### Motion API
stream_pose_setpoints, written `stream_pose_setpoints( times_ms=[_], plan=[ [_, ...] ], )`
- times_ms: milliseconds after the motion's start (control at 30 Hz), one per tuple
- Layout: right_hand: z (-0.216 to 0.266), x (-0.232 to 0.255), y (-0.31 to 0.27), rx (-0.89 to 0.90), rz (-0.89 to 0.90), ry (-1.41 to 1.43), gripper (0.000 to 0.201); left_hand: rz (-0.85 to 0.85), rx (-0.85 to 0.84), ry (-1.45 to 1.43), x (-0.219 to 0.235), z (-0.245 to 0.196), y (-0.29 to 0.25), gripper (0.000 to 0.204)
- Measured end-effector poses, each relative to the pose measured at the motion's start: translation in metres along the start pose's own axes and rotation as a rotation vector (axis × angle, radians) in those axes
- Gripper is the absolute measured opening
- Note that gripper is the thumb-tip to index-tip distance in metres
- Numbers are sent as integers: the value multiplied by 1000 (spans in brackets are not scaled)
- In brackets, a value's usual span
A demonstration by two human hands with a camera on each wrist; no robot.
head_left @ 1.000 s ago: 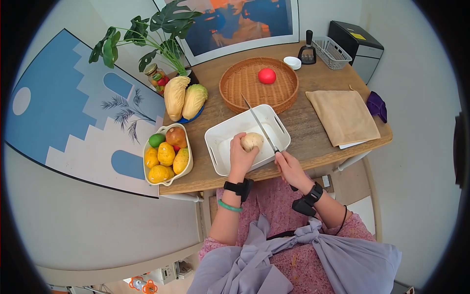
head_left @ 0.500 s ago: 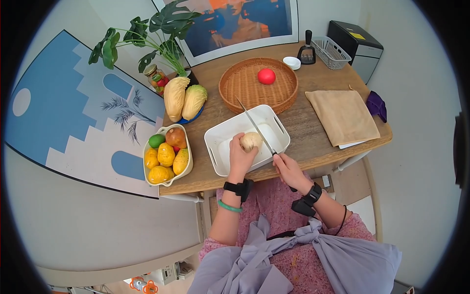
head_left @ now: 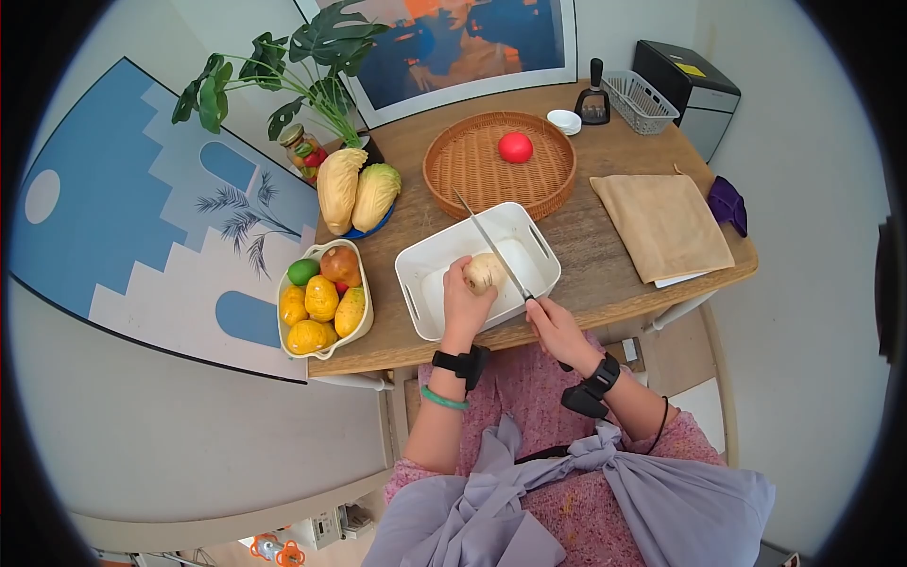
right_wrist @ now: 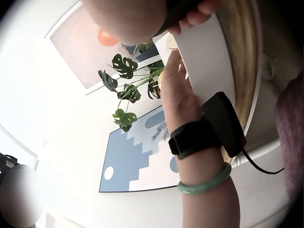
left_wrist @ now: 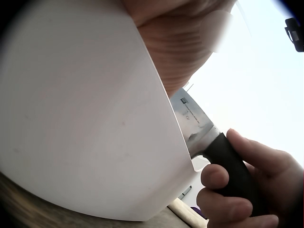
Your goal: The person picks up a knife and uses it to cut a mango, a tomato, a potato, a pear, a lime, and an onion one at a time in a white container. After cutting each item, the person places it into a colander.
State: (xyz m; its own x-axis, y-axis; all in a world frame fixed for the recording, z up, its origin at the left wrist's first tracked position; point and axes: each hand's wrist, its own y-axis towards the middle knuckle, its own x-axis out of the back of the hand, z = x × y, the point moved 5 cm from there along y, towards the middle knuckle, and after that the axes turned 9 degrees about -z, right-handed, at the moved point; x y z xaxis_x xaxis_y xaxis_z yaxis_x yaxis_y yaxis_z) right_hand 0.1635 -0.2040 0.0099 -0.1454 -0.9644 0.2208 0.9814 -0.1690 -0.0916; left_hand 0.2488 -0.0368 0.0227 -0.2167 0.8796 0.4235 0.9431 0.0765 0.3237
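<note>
A pale round vegetable [head_left: 485,272] is held by the left hand [head_left: 464,300] over the white rectangular bin [head_left: 422,313], thumb and fingers curled about it. The right hand [head_left: 557,331] grips the black handle of a long knife, whose blade [head_left: 492,245] slants up and left across the bin, against or close beside the vegetable's right side. In the left wrist view the right hand [left_wrist: 247,190] has its fingers wrapped round the handle [left_wrist: 231,166], and part of the blade [left_wrist: 192,115] shows beyond the bin wall [left_wrist: 95,114]. Whether the edge touches the vegetable cannot be told.
Behind the bin lies a round wicker tray [head_left: 453,180] with a red ball-like item [head_left: 515,146]. To the left are a fruit basket [head_left: 368,317] and two cabbages [head_left: 376,197]. A beige cloth bag [head_left: 661,225] lies at right; a grey basket [head_left: 645,111] stands behind.
The knife has drawn slightly down and left, its tip swinging left from its earlier position. The left hand keeps its hold on the vegetable, which appears turned a little.
</note>
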Motion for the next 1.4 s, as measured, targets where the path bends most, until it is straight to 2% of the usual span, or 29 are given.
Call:
stream_pose_setpoints(
  times_ms=[300,633,733,800,900,1033,1100,1300,1400],
  plan=[
    [0,-1,-1,44,1,-3,44,-8,2,20,-1,3,0,64],
    [-5,-4,3,-20,30,35,45,3,20,38,-1,1,0,69],
    [-4,-7,5,38,47,44,37,9,19,46,-3,4,0,70],
    [-2,-5,1,-80,59,60,46,13,21,91,-1,-1,-1,71],
    [-1,-4,1,22,21,73,46,27,71,141,-1,-2,-3,74],
    [-3,-3,5,-3,2,61,46,47,136,186,0,-4,-4,75],
    [2,-2,1,-119,28,77,45,41,124,203,0,-2,-4,75],
    [-3,-3,6,0,2,53,44,78,112,132,-5,4,-2,74],
    [4,-2,0,-83,25,89,44,84,104,120,-4,2,-2,74]
  ],
)
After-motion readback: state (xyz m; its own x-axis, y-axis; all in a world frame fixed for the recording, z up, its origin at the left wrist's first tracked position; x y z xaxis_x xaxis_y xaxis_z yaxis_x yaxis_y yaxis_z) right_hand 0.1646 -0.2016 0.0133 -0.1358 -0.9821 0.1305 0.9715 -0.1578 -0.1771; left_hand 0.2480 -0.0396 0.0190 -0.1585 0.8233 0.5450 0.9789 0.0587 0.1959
